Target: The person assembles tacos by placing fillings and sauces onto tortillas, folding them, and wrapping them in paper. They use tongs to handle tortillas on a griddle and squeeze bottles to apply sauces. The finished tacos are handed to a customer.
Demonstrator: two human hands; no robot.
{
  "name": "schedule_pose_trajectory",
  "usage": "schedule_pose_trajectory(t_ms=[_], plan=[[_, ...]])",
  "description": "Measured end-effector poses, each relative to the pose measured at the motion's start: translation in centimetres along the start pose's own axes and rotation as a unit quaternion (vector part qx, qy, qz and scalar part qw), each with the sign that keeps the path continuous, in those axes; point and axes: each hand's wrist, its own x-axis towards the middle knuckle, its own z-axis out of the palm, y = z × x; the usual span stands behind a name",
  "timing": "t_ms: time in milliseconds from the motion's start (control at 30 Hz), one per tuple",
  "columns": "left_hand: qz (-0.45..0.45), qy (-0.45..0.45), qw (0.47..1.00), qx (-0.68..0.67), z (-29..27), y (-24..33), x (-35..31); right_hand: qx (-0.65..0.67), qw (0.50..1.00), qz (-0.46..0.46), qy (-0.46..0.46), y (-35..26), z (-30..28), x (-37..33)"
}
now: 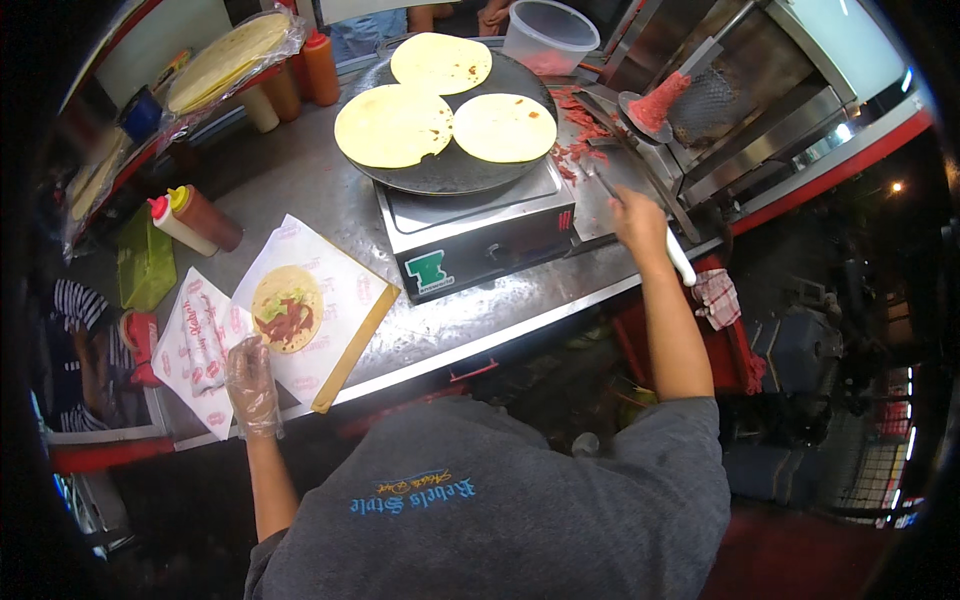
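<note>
My left hand (253,388), in a clear plastic glove, rests on the printed wrapping paper (345,300). Its loosely stretched fingers touch the lower left edge of a small flatbread (312,312). Shredded pink-red meat (287,324) and chopped green lettuce (285,304) lie on that bread. Just left of it, a finished-looking wrapped paper packet (203,345) sits on a second sheet. My bare right hand (638,228) is closed round a thin metal tool (606,184), perhaps tongs; its tip points at meat scraps (578,150) on the metal tray. Beside this hand slants a white knife handle (680,260).
Three flatbreads (394,126) lie on a round black griddle (430,180) above a portable stove (490,240). Sauce bottles (205,218) stand at left, near stacked flatbreads (228,62). Behind are a clear tub (550,38) and a meat spit (658,106); a checked cloth (717,298) hangs at right.
</note>
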Motion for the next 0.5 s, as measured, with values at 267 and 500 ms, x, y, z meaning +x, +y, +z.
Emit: schedule_pose_trajectory(t_ms=[267,500], plan=[[-0.055,0.048,0.997,-0.015,0.4,-0.5,-0.4,0.19,0.982,0.001,0.023,-4.4,-8.0,2.3],[-0.038,-0.053,0.997,-0.052,0.1,-0.5,-0.6,0.313,0.898,-0.303,-0.063,-27.4,-5.8,-5.3]])
